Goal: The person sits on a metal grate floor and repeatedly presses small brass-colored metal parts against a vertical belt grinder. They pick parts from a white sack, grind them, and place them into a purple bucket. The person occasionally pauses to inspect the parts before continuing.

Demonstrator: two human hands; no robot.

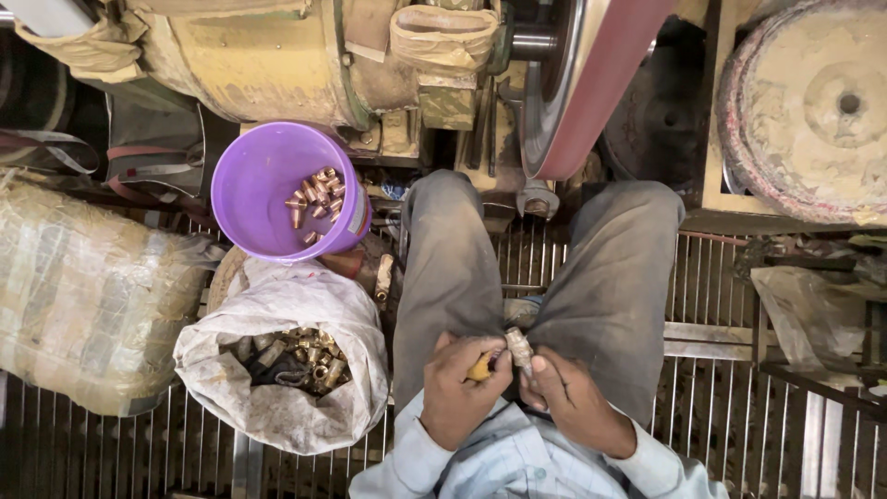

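both hands sit low in the lap, close together. left hand [459, 388] is curled around something yellowish, maybe a tool handle, can't tell for sure. right hand [565, 395] pinches a small dull metal fitting [519, 347] between thumb and fingers, held upright just above the knees of the grey trousers [517, 268].

my guess on the fitting: solid brass-type piece, so dense for its size, totally stiff, not fragile. looks dusty rather than oily, but a short round thing like that would roll out of a loose pinch, so gripping across the middle of the body seems right.

more of the same fill the white sack [282, 370] by the left knee, and shinier ones sit in the purple bucket [277, 189] beyond it. red-rimmed wheel [591, 83] is straight ahead.
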